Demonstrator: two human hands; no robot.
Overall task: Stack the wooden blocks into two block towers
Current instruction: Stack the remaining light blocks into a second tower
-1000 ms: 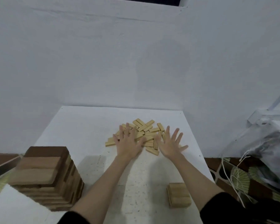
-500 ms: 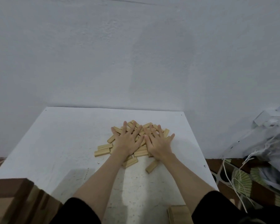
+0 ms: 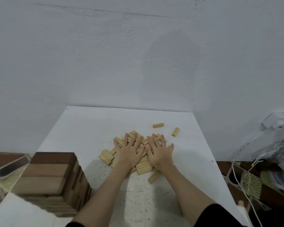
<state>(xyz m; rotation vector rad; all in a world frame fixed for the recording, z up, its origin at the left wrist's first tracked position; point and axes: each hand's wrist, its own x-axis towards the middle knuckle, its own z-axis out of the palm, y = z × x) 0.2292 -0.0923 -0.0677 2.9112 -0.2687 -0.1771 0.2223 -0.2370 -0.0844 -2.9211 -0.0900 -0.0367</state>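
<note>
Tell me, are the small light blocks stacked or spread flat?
Spread flat: the small light blocks lie loose on the table under both open hands, none stacked.

Pale yellow-tan loose blocks [image 3: 143, 167] lie on a white table [image 3: 82, 128] flecked with small dark specks; the block tower [image 3: 51, 182] is banded in dark brown and lighter tan layers; the sleeves [image 3: 220, 217] are black, the wall [image 3: 105, 54] white, the floor tiles [image 3: 252, 182] brown with pale green fan patterns

White table [image 3: 82, 128] against plain white walls [image 3: 105, 54]; patterned brown floor [image 3: 252, 182] at both sides.
</note>
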